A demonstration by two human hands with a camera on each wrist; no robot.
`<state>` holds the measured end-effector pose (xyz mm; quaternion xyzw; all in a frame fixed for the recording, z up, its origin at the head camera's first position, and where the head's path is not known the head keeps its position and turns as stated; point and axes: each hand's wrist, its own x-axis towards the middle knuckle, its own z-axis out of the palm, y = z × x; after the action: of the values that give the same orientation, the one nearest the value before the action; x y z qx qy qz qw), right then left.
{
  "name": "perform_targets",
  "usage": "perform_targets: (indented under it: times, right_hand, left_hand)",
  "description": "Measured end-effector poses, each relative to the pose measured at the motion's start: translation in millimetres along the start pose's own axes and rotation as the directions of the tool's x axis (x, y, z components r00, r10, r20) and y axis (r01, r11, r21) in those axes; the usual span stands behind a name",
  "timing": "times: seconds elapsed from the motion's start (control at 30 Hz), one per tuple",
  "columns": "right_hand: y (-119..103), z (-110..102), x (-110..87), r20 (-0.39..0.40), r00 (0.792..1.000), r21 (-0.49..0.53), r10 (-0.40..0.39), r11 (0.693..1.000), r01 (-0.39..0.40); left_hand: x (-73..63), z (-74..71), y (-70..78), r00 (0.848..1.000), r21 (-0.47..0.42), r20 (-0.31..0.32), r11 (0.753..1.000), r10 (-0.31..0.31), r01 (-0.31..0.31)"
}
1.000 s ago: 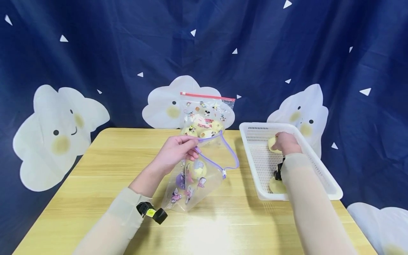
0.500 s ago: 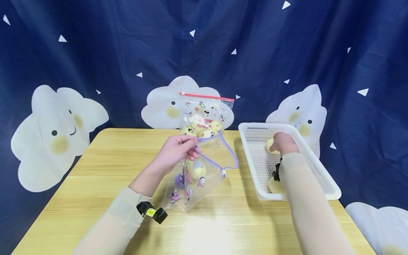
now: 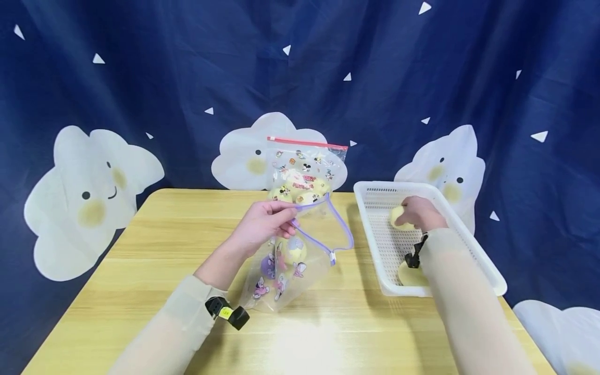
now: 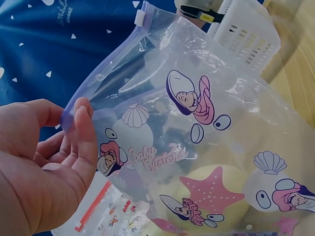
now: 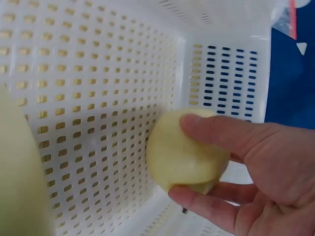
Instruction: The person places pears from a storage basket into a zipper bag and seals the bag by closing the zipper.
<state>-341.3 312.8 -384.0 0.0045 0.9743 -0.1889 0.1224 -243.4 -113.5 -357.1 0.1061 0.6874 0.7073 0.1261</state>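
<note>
My left hand (image 3: 264, 226) pinches the purple zip rim of a clear plastic zip bag (image 4: 216, 147) printed with pink shells and cartoon figures. The bag's mouth gapes toward the right. Inside it lie a pale yellow ball (image 3: 296, 250) and a purple one (image 3: 268, 266), seen through the film. My right hand (image 3: 422, 212) reaches into a white plastic basket (image 3: 370, 229). Its thumb and fingers grip a smooth pale yellow ball (image 5: 182, 147) near the basket's far end. A second, larger-looking pale yellow piece (image 3: 411, 275) lies in the near end, partly behind my wrist.
Behind the purple-rimmed bag stands another clear bag (image 3: 304, 166) with a red zip, holding several yellow pieces. Both bags and the basket are on a wooden table (image 3: 178, 250). A dark blue curtain (image 3: 187, 62) with clouds hangs behind the table's far edge.
The pale yellow ball in my right hand has shifted slightly left within the basket, and more of it shows. My left hand keeps its hold on the bag rim.
</note>
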Motion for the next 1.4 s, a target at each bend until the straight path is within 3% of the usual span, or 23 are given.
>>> perform_targets:
  times: [0.17,0.33,0.6,0.83,1.1,1.23,1.4]
  right_hand:
    - [6,-7,4.3,0.018,1.000,0.092,-0.013,0.996,0.012]
    - [5,-18,5.5,-0.077,0.997,0.114,-0.022,0.993,0.031]
    - [-6,-32,-4.8,-0.215,0.977,0.231,-0.005,0.971,0.056]
    - [-34,-42,-19.6,-0.317,0.948,0.330,-0.033,0.933,0.142]
    - [-68,-40,-37.0,-0.393,0.909,0.349,-0.140,0.892,0.288]
    - [-84,-35,-45.3,-0.400,0.896,0.345,-0.191,0.875,0.340]
    - [-107,-31,-57.6,-0.378,0.890,0.359,-0.255,0.846,0.395]
  left_hand:
    - [-0.4,1.6,-0.7,1.000,0.000,0.003,1.000,-0.014,0.014]
    - [1.2,0.6,-0.9,1.000,0.008,-0.016,1.000,-0.025,0.025]
    - [2.5,-2.1,-0.3,0.998,0.029,-0.043,0.999,-0.042,0.044]
    - [1.6,-2.6,1.4,0.995,0.048,-0.088,0.997,-0.050,0.054]
    - [1.4,-3.7,1.2,0.994,0.040,-0.085,0.996,-0.075,0.078]
    - [1.7,-4.2,1.6,0.991,0.055,-0.096,0.993,-0.095,0.100]
    - [2.9,-5.0,1.4,0.981,0.077,-0.159,0.989,-0.115,0.128]
